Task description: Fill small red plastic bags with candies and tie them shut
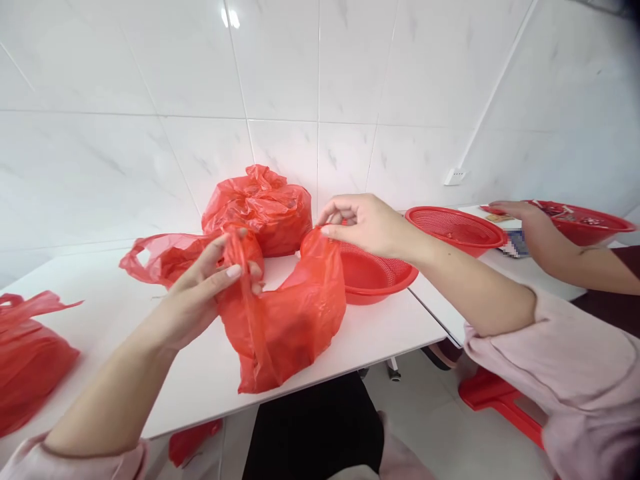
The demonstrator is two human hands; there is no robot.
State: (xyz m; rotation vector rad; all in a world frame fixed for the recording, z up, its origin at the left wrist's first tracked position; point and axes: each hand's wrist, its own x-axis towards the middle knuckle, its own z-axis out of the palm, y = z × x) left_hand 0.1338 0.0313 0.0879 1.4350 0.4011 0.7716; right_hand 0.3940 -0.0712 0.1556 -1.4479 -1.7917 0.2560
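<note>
A red plastic bag point(295, 320) hangs between my two hands at the front of the white table point(200, 373). My left hand point(210, 273) pinches its left handle, while my right hand point(357, 223) grips the upper right part with thumb and fingers. Something darker shows faintly through the bag's lower part; I cannot make out what. Just behind my right hand sits a red mesh basket point(370, 277), partly covered by the bag and the hand. Beyond my left hand lies another red bag point(175, 257), its handle loop spread out.
A full, bunched red bag point(260, 207) stands against the tiled wall. Another red bag point(30, 367) rests at the far left. To the right are a second red basket point(455, 230) and a third basket point(585, 220), beside another person's hand point(517, 210). A red stool point(500, 400) stands below.
</note>
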